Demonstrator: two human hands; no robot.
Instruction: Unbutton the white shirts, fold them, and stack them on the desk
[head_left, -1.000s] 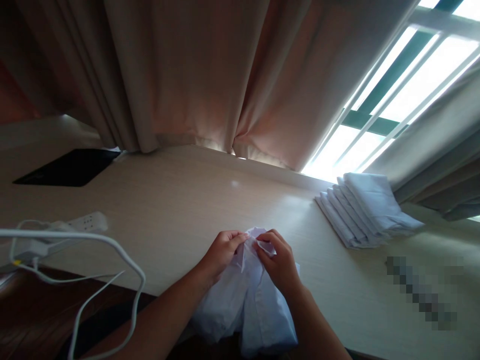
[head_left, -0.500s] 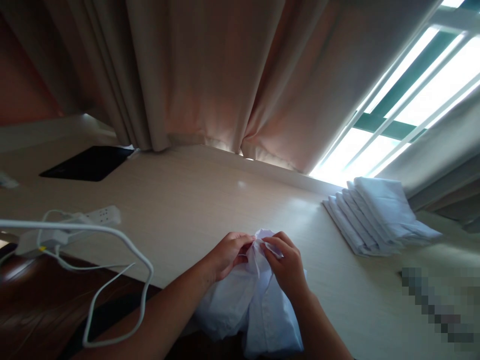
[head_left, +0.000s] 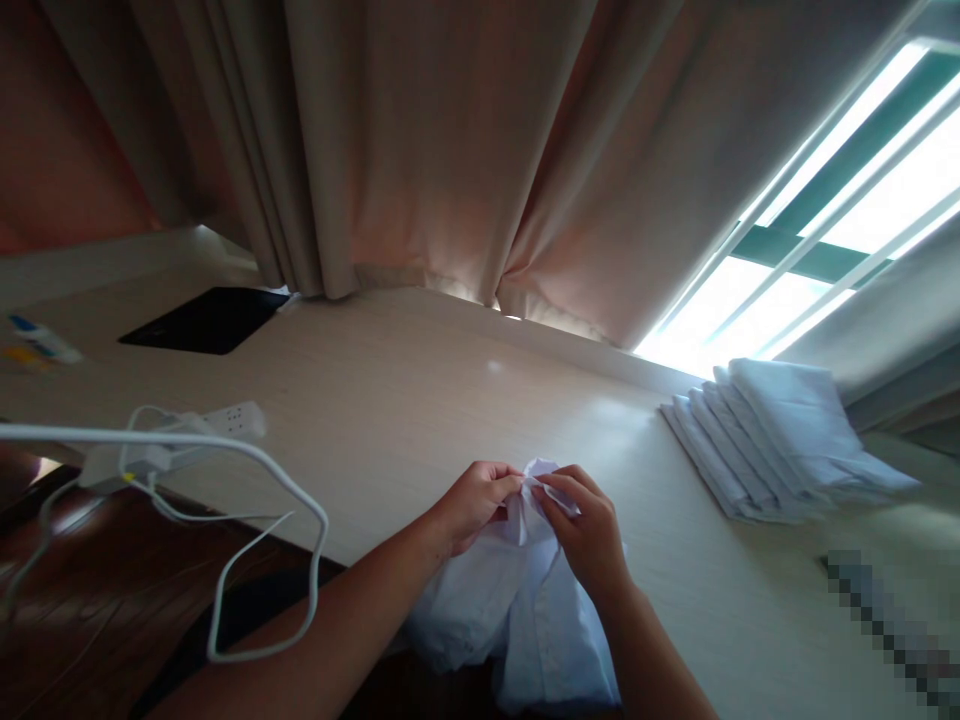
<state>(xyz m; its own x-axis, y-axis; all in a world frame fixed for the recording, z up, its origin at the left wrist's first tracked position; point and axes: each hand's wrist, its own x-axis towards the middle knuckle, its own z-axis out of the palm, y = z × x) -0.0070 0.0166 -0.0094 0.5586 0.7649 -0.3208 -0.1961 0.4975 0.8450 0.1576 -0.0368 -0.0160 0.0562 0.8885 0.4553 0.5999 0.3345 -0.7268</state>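
Observation:
A white shirt (head_left: 536, 620) hangs bunched over the front edge of the table, its collar part gathered at the top. My left hand (head_left: 480, 505) pinches the cloth at the collar from the left side. Opposite it, my right hand (head_left: 589, 525) grips the same collar part between thumb and fingers. The fingertips of both hands nearly meet. Folds of cloth hide whatever small detail lies between them.
A stack of folded white garments (head_left: 784, 435) lies to the right, below the window (head_left: 802, 250). At left are a power strip (head_left: 232, 422), a looping white cable (head_left: 319, 560) and a black mat (head_left: 210, 320). Curtains (head_left: 435, 150) hang behind the table (head_left: 420, 380).
The whole view has shifted slightly, so the scene sits further right and a tube-like item shows at far left. Both hands keep their hold on the collar with little movement.

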